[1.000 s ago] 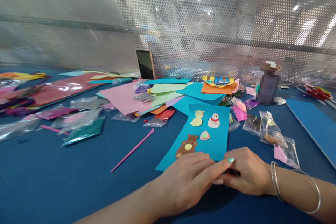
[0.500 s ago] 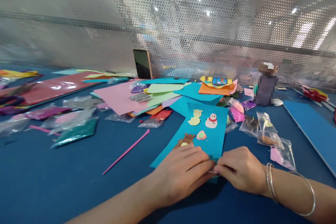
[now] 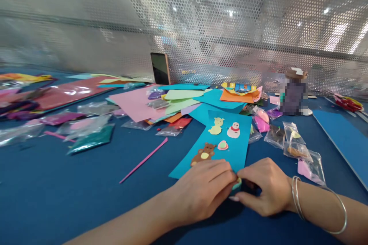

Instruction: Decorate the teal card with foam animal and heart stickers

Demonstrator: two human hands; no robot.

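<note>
Fingers, your left hand (image 3: 205, 188): curled over the blue card (image 3: 235, 154); cannot tell if pinching. Fingers, your right hand (image 3: 268, 187): thumb and forefinger parted, near right corner. Card: ahead, lengthwise away from you, left hand overlying.

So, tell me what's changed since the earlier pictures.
The index finger of the left hand, first stretched across the right hand, has drawn back leftward. The right thumb, beside its index finger in the middle picture, now stands apart, nearer the wearer. The blue sheet, brown bear, pink stick and phone look unmoved.
</note>
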